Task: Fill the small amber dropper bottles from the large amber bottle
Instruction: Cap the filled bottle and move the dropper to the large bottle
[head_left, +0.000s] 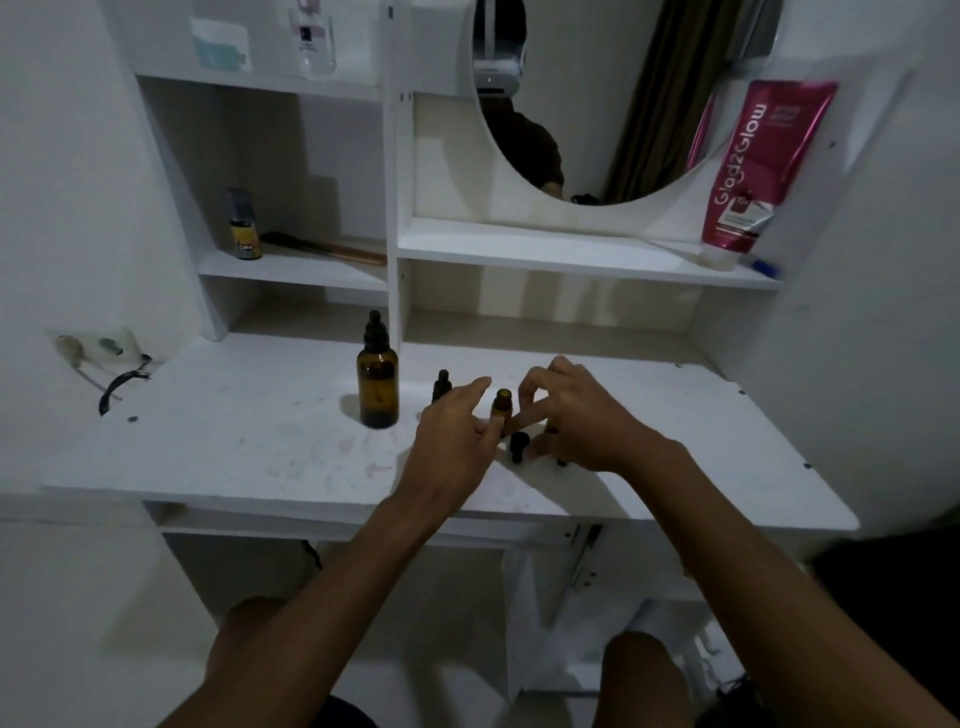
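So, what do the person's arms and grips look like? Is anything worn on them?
The left arm and right arm are bare as far as the frame shows: no sleeves. The left grip and right grip have no gloves. No watch, bracelet or ring is visible.

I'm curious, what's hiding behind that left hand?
A small black-capped dropper bottle pokes up behind the left hand; its lower part is covered.
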